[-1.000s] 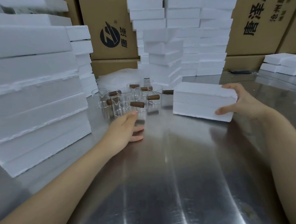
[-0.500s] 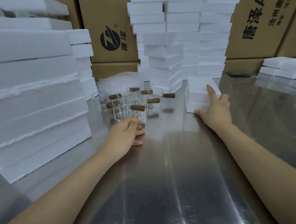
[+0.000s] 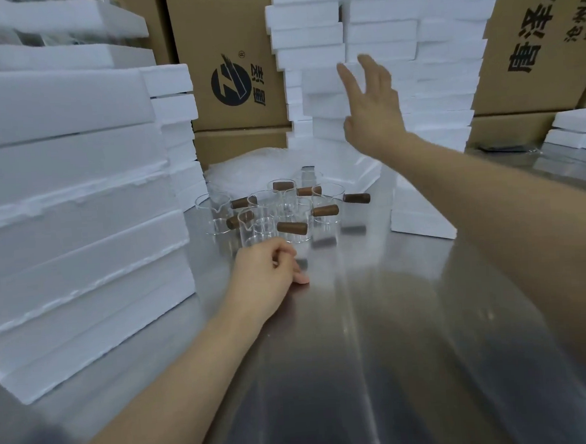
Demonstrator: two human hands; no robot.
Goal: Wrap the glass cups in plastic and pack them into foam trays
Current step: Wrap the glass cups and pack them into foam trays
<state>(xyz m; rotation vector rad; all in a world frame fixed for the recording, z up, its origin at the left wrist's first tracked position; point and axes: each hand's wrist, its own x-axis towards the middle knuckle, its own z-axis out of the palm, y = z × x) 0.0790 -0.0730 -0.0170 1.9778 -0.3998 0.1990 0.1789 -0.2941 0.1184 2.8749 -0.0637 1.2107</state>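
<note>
Back centre, the cardboard box [image 3: 224, 27] has a dark round logo [image 3: 231, 84] w/ a small ® above & two stacked Chinese chars beside it, not clearly legible, while the right-hand box [image 3: 533, 83] shows big black 唐泽, a large "A" cut by the edge & smaller 沧州… running off-frame.

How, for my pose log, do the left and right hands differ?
The left hand is low on the steel table; the right hand is raised before the foam stack. The left hand's fingers are curled beside the nearest glass cup, grip unclear; the right hand's are spread, holding nothing. Both are bare.
</note>
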